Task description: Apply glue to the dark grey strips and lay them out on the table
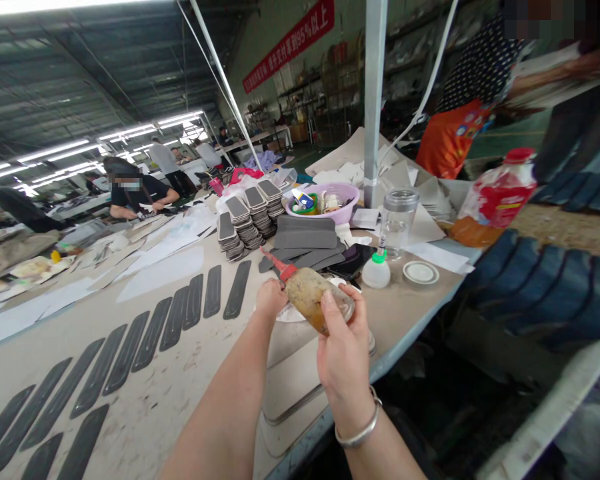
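My right hand [344,327] is wrapped around the base of a squeeze bottle [307,293] of yellowish-brown liquid, thumb on its near side. The bottle lies tilted, its red nozzle [279,265] pointing up and left. Just below that nozzle is my left hand [271,299]; its fingers are mostly hidden behind the bottle, so their grip does not show. A white round piece [289,313] lies partly covered under the bottle. To the left, several dark grey strips [130,350] with glossy outlines lie in a row on the table [180,407].
Stacked grey pieces [245,223], flat grey sheets [307,233], a purple basin [337,212], a glass jar [399,220], a small white bottle [377,272] and a lid [421,273] stand beyond my hands. A metal post [373,100] rises behind. Co-workers [137,190] are farther off.
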Demonstrator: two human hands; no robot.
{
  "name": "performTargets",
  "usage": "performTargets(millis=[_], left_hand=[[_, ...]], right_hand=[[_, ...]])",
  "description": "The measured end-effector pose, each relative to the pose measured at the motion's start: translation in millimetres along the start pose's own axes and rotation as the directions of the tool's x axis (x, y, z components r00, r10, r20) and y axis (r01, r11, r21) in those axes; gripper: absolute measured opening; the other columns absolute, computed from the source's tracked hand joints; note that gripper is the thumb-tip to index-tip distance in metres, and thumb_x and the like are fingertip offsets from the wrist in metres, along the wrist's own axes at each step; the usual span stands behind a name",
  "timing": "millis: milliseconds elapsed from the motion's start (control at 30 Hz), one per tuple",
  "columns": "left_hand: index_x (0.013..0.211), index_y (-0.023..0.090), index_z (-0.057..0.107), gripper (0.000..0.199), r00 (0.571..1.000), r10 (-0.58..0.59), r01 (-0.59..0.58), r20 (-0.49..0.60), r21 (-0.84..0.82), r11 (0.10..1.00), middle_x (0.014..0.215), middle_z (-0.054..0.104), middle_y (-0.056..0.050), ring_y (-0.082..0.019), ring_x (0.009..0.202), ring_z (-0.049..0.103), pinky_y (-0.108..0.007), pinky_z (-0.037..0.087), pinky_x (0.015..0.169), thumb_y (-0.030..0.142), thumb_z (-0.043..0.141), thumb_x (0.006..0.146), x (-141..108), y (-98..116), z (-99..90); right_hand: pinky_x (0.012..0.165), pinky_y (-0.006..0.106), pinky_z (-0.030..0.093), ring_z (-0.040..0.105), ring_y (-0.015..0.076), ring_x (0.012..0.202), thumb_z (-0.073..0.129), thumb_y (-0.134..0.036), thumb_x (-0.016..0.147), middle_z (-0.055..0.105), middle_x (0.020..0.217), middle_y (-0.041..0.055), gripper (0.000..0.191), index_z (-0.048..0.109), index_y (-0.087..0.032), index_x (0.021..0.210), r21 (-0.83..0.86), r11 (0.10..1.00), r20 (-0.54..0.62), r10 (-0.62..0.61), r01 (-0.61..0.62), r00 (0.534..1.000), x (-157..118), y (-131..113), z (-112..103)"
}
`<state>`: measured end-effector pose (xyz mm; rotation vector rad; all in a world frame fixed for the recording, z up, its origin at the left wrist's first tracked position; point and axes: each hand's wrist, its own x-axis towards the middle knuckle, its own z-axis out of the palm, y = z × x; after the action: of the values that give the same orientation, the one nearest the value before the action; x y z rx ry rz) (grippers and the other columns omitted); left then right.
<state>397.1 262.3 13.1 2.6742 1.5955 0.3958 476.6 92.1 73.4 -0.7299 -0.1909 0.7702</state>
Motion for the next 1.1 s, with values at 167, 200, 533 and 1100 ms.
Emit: performTargets(millis=[167, 200, 533, 1100], left_hand=[[0.081, 0.012, 0.069, 0.021, 0.988, -0.154, 0.154, -0.001, 0.059, 0.986, 0.085, 0.066, -0.010, -0.017, 0.074, 0.060, -0.023, 0.038, 0.061, 0.022, 0.051, 0.080, -27, -14, -36.6], [0.081, 0.014, 0.069, 0.022, 0.985, -0.171, 0.171, -0.004, 0.071, 0.983, 0.086, 0.066, -0.009, -0.017, 0.076, 0.060, -0.024, 0.038, 0.063, 0.024, 0.050, 0.080, -39, -22, -47.3], [0.079, 0.019, 0.060, 0.022, 0.902, -0.407, 0.333, 0.147, 0.362, 0.871, 0.086, 0.061, -0.003, -0.015, 0.074, 0.059, -0.026, 0.039, 0.065, 0.031, 0.043, 0.085, -279, -110, -125.4], [0.098, 0.018, 0.067, 0.023, 0.977, -0.194, 0.197, -0.088, 0.016, 0.980, 0.099, 0.066, -0.008, -0.018, 0.090, 0.061, -0.032, 0.052, 0.081, 0.019, 0.047, 0.087, -389, -164, -88.9]], right_hand=[[0.076, 0.032, 0.051, 0.059, 0.0171, 0.087, 0.070, -0.037, 0.074, 0.058, 0.098, 0.0027, 0.045, 0.043, -0.025, 0.108, -0.039, 0.999, 0.032, -0.013, 0.014, 0.999, -4, 4, -1], [0.078, 0.032, 0.051, 0.059, 0.0167, 0.087, 0.069, -0.037, 0.074, 0.058, 0.098, 0.0025, 0.044, 0.044, -0.024, 0.107, -0.053, 0.998, 0.040, -0.031, 0.033, 0.999, -4, 5, -2], [0.076, 0.033, 0.050, 0.057, 0.0164, 0.084, 0.068, -0.040, 0.074, 0.057, 0.097, 0.0033, 0.045, 0.045, -0.022, 0.109, -0.257, 0.965, 0.198, 0.006, 0.046, 0.980, -26, 33, 0], [0.088, 0.043, 0.043, 0.049, 0.0243, 0.100, 0.059, -0.025, 0.082, 0.050, 0.103, 0.0089, 0.026, 0.049, -0.020, 0.105, -0.392, 0.557, 0.911, 0.124, 0.733, 0.393, -148, 99, -12]])
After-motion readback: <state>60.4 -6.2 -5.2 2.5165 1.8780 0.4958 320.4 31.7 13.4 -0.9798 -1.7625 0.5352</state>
